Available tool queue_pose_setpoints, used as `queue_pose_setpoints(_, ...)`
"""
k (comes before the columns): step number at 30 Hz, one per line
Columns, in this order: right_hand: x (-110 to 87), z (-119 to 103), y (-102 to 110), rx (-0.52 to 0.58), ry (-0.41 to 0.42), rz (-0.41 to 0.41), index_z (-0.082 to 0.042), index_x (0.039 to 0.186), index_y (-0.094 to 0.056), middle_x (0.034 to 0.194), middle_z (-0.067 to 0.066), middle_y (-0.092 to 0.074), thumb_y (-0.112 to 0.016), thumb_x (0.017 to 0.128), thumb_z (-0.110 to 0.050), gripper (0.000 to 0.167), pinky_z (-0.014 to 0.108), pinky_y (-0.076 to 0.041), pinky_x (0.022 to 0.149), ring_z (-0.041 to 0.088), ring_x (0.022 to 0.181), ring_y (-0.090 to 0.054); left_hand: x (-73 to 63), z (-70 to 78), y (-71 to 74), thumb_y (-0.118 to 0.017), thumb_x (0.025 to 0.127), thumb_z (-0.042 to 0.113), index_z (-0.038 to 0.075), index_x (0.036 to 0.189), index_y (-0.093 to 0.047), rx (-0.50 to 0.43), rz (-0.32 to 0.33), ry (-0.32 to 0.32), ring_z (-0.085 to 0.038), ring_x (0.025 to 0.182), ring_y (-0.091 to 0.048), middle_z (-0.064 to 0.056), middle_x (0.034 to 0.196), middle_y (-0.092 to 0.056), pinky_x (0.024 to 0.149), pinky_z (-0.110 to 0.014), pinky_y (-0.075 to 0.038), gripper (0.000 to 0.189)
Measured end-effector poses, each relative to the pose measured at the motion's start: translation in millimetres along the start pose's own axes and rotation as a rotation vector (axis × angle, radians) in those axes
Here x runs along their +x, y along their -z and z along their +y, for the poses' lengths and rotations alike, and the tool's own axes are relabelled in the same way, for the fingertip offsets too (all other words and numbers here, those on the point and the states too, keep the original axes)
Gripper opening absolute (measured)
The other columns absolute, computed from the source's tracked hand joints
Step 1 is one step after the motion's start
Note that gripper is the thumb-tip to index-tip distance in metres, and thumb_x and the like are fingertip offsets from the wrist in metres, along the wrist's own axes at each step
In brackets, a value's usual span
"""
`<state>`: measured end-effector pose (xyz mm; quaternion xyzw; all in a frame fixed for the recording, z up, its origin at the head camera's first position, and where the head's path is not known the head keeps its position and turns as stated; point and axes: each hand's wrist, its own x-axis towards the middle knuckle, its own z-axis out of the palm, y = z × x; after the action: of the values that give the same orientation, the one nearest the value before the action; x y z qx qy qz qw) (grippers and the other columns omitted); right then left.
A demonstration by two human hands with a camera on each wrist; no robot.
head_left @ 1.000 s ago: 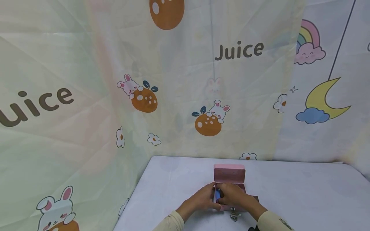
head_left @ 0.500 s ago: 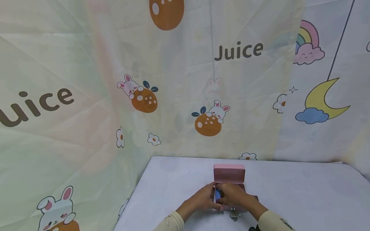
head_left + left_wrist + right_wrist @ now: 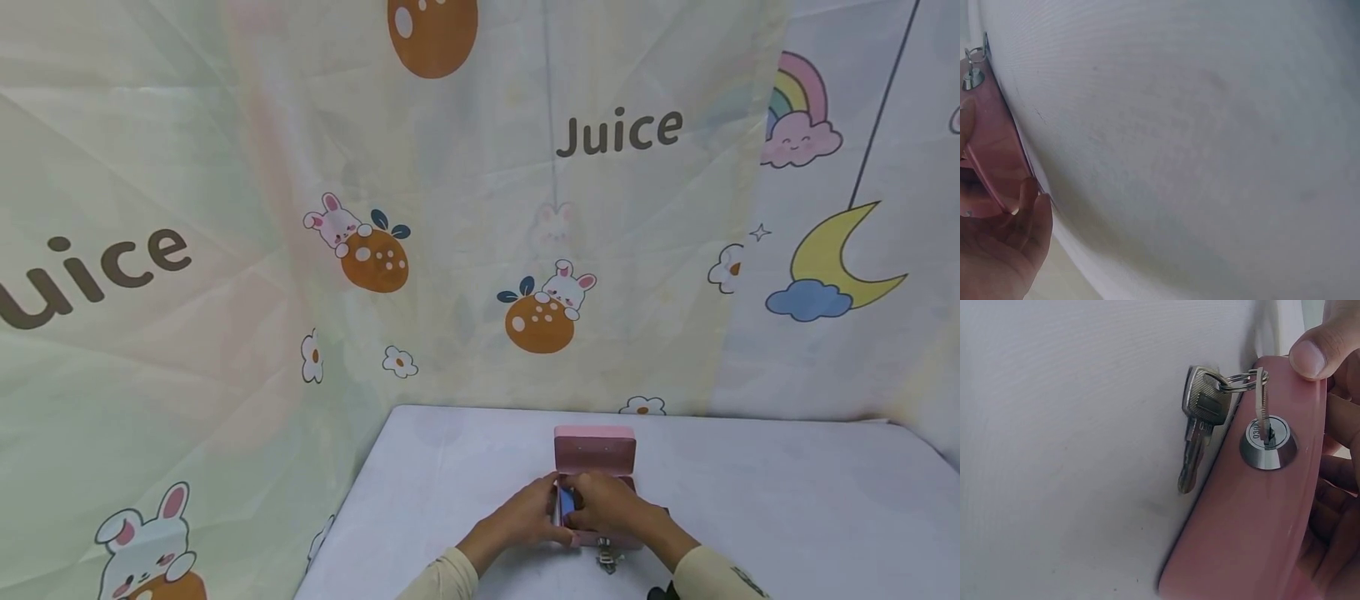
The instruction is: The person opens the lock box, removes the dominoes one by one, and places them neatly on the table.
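Observation:
A pink metal cash box (image 3: 606, 539) stands on the table with its lid (image 3: 596, 455) raised at the back. My left hand (image 3: 527, 512) grips its left end, thumb over the front rim, as the left wrist view also shows. My right hand (image 3: 609, 502) reaches down inside the box; a blue thing (image 3: 567, 502) shows between its thumb and index finger, its kind hidden by the hand. In the right wrist view a key sits in the round lock (image 3: 1269, 450) on the box's front (image 3: 1254, 519), and a second key (image 3: 1204, 409) hangs from the same ring.
A white cloth covers the table (image 3: 795, 500). Printed curtains (image 3: 450, 292) close off the back and left side. Something dark (image 3: 666, 511) peeks out at the box's right side, and a black object (image 3: 660, 593) lies by the right sleeve at the lower edge.
My right hand and forearm have shifted very slightly inside the box, and a little more of the blue thing shows. The left hand, the box and its lid stay in place.

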<state>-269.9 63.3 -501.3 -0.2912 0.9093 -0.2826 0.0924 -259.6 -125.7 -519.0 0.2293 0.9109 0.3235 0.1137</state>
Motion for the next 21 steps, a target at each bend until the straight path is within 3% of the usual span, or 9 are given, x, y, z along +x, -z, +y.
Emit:
queue_pose_setpoints(13, 0.2, 1.0, 2.1, -0.03, 0.007, 0.015, -0.009, 0.111, -0.07, 0.078, -0.011, -0.058, -0.083, 0.081, -0.019, 0.035, 0.023, -0.044, 0.058, 0.007, 0.068, -0.052, 0.3, 0.2, -1.8, -0.089, 0.075, 0.039, 0.02, 0.152, -0.038, 0.023, 0.003, 0.042, -0.008, 0.132, -0.05, 0.003, 0.148, -0.052, 0.113, -0.034, -0.044, 0.094)
queue_pose_setpoints(21, -0.2, -0.3, 4.0, -0.062, 0.011, 0.024, -0.007, 0.118, -0.07, 0.088, -0.007, -0.068, -0.085, 0.079, -0.02, 0.044, 0.024, -0.046, 0.062, 0.008, 0.071, -0.052, -1.7, 1.4, -0.9, -0.089, 0.074, 0.038, 0.019, 0.151, -0.04, 0.027, 0.016, 0.03, -0.007, 0.127, -0.053, 0.002, 0.143, -0.055, 0.108, -0.031, -0.047, 0.094)
